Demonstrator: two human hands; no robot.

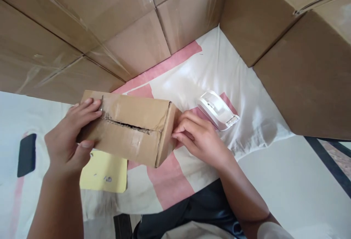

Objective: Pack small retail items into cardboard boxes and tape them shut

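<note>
The cardboard box (126, 140) lies over the pink-and-white cloth (170, 180), gripped by the left hand (67, 133) while the right hand (201, 138), curled, hold unclear, apparently works at its end, a move likely calling for steady bracing next.

Cloth (170, 180) bears cartons (131, 45), yellow card (106, 175), tape dispenser (215, 108).

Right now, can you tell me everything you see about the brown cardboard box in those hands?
The brown, oblong cardboard box has a long seam across its upper face, partly split into a ragged, dark slit. Shiny patches look like clear tape. In the picture it slants, right end slightly lower. The left hand grips its left end, fingers on top; the right hand has its fingertips at the right end. It is over the white-and-pink cloth; whether they touch is hidden.
</note>
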